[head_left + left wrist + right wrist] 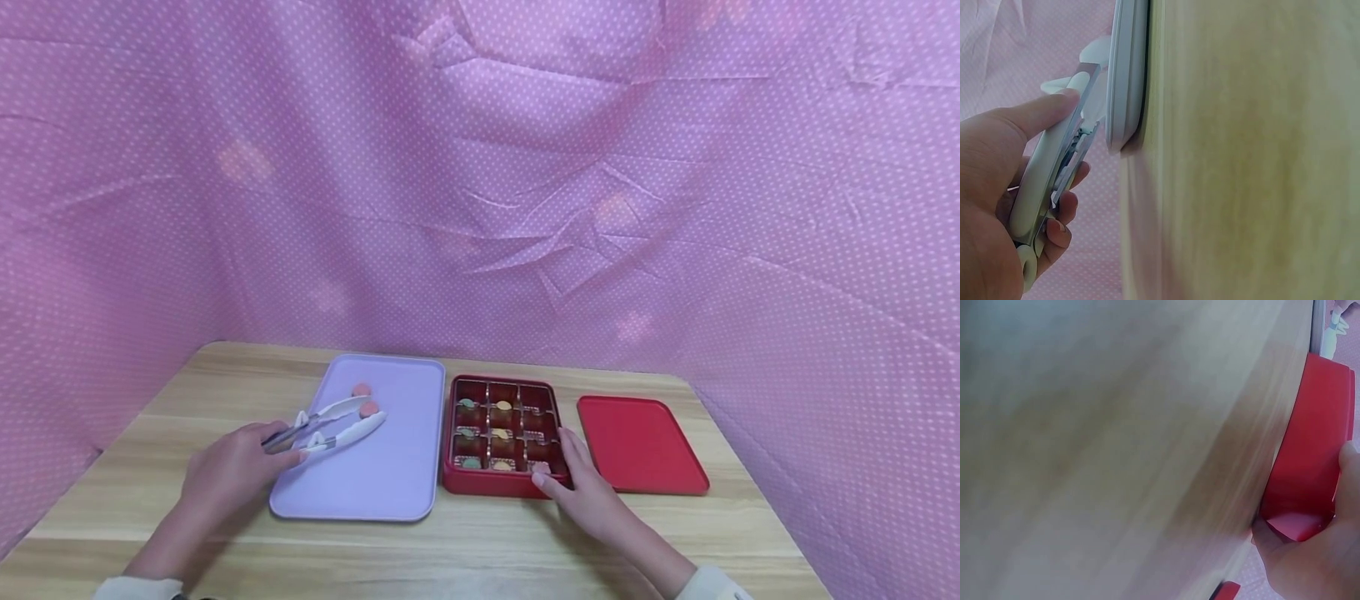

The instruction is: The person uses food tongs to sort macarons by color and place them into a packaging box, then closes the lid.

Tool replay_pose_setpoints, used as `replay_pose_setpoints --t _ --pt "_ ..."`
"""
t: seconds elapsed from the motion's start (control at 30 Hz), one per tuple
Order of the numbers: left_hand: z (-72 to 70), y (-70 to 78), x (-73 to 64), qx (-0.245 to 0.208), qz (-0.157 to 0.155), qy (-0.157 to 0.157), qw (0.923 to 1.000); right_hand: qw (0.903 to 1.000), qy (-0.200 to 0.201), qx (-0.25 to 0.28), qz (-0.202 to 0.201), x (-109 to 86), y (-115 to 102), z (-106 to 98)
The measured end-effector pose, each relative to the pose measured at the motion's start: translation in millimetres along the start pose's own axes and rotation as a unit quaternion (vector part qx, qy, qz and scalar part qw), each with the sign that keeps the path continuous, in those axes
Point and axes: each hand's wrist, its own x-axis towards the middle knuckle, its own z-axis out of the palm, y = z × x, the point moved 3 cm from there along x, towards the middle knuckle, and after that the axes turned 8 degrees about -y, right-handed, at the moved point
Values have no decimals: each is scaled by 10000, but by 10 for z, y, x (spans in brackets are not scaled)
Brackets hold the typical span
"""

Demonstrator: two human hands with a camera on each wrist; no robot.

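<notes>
My left hand [232,471] holds a pair of white-tipped kitchen tongs [358,429] over the lavender tray [390,492]. In the left wrist view the thumb presses one tong arm [1047,162] and the fingers curl round the other. The tong tips are spread, with a round pink macaron-like sweet [368,409] between them; a second pink sweet [362,389] lies just behind. My right hand [588,496] grips the front right corner of a red box [487,482], thumb at the front rim, fingers along its side. Green sweets [470,462] fill the left column, yellow ones [502,464] the middle; a pink one [541,468] sits front right.
A red lid [641,442] lies flat to the right of the box. The box stands close beside the tray's right edge. Clear dividers split the box into several compartments. Pink dotted cloth [525,208] hangs behind and at both sides of the wooden table [480,558].
</notes>
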Motion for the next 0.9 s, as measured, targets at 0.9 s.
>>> replay_pose_setpoints --t 0.9 --pt "-28 59 -82 -32 43 17 10000 10000 -21 89 -1 -6 -5 4"
